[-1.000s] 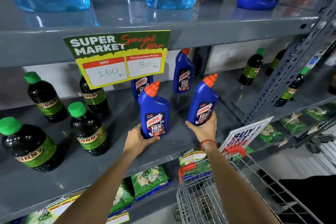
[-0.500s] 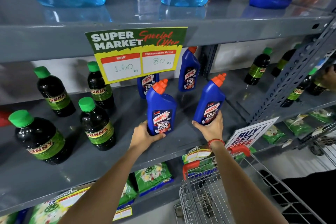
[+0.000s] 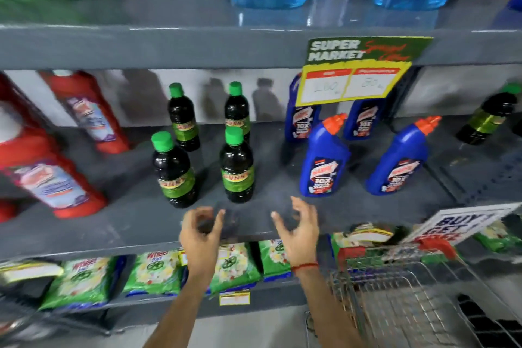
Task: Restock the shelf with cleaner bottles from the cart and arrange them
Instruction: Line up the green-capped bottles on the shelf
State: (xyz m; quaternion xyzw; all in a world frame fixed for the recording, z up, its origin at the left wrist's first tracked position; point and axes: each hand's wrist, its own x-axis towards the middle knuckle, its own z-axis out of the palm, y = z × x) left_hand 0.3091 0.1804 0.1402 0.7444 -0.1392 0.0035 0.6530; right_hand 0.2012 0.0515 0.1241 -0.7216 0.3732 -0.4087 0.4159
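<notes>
Two bare forearms come up from the bottom edge of the head view, with no sleeve on either of them as far as the picture reaches. The left hand (image 3: 202,230) wears nothing: no ring, watch or glove shows on it. The right hand (image 3: 299,230) is likewise ungloved, and just below it a thin red thread bracelet (image 3: 305,266) circles the wrist, a single narrow band lying snug against it. The fingers of both hands are blurred, so finer marks such as nails cannot be made out.
</notes>
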